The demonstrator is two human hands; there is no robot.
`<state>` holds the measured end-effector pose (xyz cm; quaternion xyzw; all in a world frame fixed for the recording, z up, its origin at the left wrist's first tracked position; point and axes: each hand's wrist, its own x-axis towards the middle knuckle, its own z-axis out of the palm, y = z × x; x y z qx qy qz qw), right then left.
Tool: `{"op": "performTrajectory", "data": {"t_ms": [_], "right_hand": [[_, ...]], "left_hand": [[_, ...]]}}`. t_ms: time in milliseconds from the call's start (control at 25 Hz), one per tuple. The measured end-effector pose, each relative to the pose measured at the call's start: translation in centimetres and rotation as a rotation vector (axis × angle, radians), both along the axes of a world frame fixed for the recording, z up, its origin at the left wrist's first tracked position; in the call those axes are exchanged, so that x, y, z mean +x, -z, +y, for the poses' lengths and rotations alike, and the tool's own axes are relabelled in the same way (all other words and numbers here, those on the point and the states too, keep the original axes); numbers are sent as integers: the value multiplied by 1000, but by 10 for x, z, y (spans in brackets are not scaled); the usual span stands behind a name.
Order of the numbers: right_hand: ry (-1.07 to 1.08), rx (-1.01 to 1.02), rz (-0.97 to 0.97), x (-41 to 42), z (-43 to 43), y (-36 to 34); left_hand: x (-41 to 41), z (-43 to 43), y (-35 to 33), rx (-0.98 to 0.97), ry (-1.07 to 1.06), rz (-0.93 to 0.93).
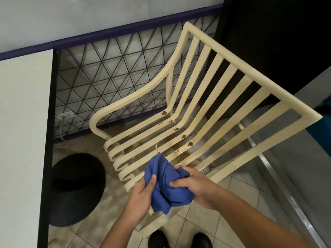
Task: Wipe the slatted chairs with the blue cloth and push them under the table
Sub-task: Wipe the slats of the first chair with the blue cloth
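White tabletop (23,122) fills the left of the frame, with its black round base (75,190) on the tiles at lower left. At lower centre my left hand (141,196) grips the blue cloth (166,183) from the left, thumb pressed on top. The cloth is bunched between both hands, over the front slat ends; I can't tell if it touches them. My right hand (195,187) grasps it from the right, fingers curled into the folds. My guess is I'm refolding for a clean face before wiping. The cream slatted chair (197,104) runs from centre to upper right, standing out from the table, not pushed under yet. Brown spots (189,144) sit at the seat-back bend, so the cloth likely goes there next.
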<state>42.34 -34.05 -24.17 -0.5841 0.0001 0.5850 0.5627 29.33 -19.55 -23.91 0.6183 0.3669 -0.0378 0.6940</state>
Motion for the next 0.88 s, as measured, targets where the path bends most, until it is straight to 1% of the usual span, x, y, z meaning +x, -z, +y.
{"op": "performTrajectory", "data": {"t_ms": [120,240,320,360,400,440,480,560,600,640,720,800,880], "right_hand": [[-78,-72,-97,16,-4,1],[-100,-141,-220,25,-5,1],[-40,-135,-239,26,-2,0],[1,-130,-229,25,-1,0],[37,-128,-218,24,0,-1],[53,-127,-212,23,1,-3],[46,-121,-209,21,2,-5],[-6,-91,-214,17,3,-8],[-29,-72,-220,14,5,-11],[-46,-52,-228,12,6,-14],[-64,-22,-252,8,10,-15],[-47,-19,-266,6,12,-15],[-14,-29,-260,7,12,-17]], "left_hand": [[-2,20,-1,-134,-218,63],[-6,33,-4,-371,-417,64],[-5,38,-8,-495,-400,31],[-5,38,-10,-528,-349,3],[-4,39,-9,-517,-290,-17],[-3,38,-8,-452,-223,-12],[-2,37,-5,-336,-161,19],[0,32,1,-50,-54,114],[1,29,5,63,11,134],[1,25,9,131,52,124],[-3,23,18,177,58,66],[-9,24,25,240,59,1],[-13,26,32,323,78,-21]]}}
